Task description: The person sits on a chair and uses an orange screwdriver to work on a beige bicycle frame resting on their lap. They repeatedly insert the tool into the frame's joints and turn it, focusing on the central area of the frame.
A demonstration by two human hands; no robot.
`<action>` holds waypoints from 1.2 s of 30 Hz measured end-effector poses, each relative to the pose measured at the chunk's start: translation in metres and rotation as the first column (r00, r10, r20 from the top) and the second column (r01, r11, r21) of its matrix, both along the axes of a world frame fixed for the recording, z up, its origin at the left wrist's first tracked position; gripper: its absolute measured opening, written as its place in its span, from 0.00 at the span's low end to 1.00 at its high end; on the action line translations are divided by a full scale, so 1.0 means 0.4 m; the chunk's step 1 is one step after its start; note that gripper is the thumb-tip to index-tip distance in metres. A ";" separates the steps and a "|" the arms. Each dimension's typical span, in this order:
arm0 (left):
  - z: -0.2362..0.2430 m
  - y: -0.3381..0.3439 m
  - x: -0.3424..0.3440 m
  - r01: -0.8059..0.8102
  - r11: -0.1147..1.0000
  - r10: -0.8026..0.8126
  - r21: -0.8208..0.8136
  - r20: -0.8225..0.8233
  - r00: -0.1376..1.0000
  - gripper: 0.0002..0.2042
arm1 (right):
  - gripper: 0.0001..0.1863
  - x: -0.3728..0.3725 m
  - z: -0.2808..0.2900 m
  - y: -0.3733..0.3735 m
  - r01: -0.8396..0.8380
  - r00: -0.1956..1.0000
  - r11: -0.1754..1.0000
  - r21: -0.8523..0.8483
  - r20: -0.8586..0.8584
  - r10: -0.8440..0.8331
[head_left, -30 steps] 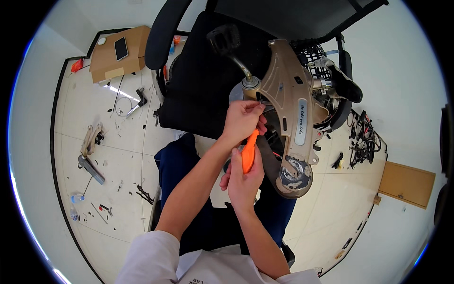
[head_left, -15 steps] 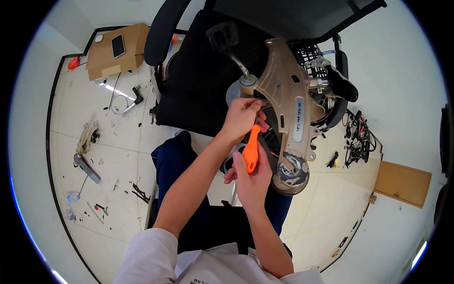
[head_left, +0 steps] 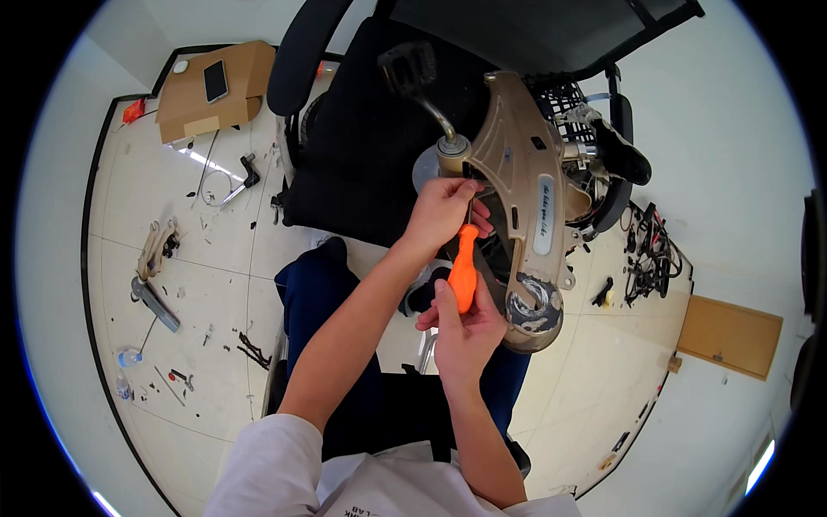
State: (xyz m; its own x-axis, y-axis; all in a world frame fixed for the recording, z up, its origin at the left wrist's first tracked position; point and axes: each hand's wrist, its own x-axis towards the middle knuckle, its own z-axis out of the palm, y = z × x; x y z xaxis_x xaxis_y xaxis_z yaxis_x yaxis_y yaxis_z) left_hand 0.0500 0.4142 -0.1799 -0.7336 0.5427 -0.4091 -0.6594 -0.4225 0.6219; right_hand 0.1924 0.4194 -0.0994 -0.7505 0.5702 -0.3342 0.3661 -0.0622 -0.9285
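Note:
An orange-handled screwdriver stands nearly upright in the picture, its thin shaft pointing away from me. My right hand is closed round the lower end of the handle, thumb along its side. Further up, my left hand pinches the shaft close to its tip, which my fingers hide. Both hands work beside a bronze-coloured bicycle frame, just below the crank hub. From that hub a metal crank arm rises to a black pedal. Scraped patches mark the frame's rounded near end.
The frame rests against a black office chair in front of my knees. On the left floor lie a cardboard box with a phone on it, a folding metal part and a bottle. Tangled black cables lie at right.
The screwdriver's handle has swung a little to the right at its lower end, and my right hand has shifted right and slightly down with it. My left hand stays in place.

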 end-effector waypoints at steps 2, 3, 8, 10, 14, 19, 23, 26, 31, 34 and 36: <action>0.007 0.001 -0.004 0.010 0.999 -0.009 -0.035 0.025 1.000 0.14 | 0.19 0.000 -0.006 0.003 -0.045 0.998 0.983 0.180 0.042 0.038; 0.011 0.002 -0.007 0.015 0.999 -0.013 -0.053 0.037 0.999 0.13 | 0.20 0.001 -0.009 0.008 -0.058 0.998 0.972 0.227 0.037 0.051; 0.012 -0.005 -0.017 -0.093 0.956 0.067 -0.278 -0.102 0.993 0.10 | 0.27 -0.002 0.002 0.024 -0.169 0.983 0.879 0.447 0.016 0.181; 0.012 -0.008 -0.022 -0.094 0.967 0.088 -0.238 -0.035 0.995 0.09 | 0.30 -0.016 0.005 0.022 -0.175 0.979 0.918 0.355 -0.035 0.200; 0.011 -0.015 -0.025 -0.061 0.992 0.071 -0.112 0.089 0.994 0.09 | 0.32 0.003 0.020 -0.002 -0.140 0.981 0.984 0.108 -0.119 0.153; -0.005 -0.016 -0.022 -0.066 0.996 0.056 0.056 0.156 0.986 0.11 | 0.25 0.031 0.027 0.025 -0.050 0.996 0.792 -0.608 0.033 0.088; -0.010 -0.014 -0.020 -0.017 0.996 0.004 0.087 0.148 0.989 0.12 | 0.23 0.019 0.036 0.043 0.029 0.998 0.553 -0.833 0.053 0.027; -0.005 -0.020 -0.025 0.040 0.999 -0.040 0.002 0.070 0.997 0.13 | 0.21 0.032 0.020 0.052 0.033 0.998 0.671 -0.741 0.055 0.011; 0.023 -0.016 -0.017 0.088 0.944 -0.139 -0.319 -0.142 0.980 0.15 | 0.15 0.046 -0.003 0.044 0.061 0.992 0.817 -0.573 0.128 0.016; 0.007 -0.009 -0.022 0.095 0.986 -0.105 -0.138 -0.064 0.992 0.15 | 0.15 0.034 0.003 0.032 0.119 0.989 0.731 -0.672 0.147 -0.026; 0.003 -0.007 -0.030 0.064 0.998 -0.063 -0.016 0.032 0.997 0.15 | 0.15 0.038 -0.007 0.041 0.128 0.989 0.632 -0.764 0.142 -0.028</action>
State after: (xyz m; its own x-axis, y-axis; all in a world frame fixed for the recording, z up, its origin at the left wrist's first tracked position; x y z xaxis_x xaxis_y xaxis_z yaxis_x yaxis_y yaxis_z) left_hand 0.0381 0.4115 -0.1787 -0.6845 0.5806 -0.4408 -0.7038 -0.3687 0.6072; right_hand 0.2078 0.4359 -0.1021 -0.6468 0.1228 -0.7527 0.4181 -0.7684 -0.4846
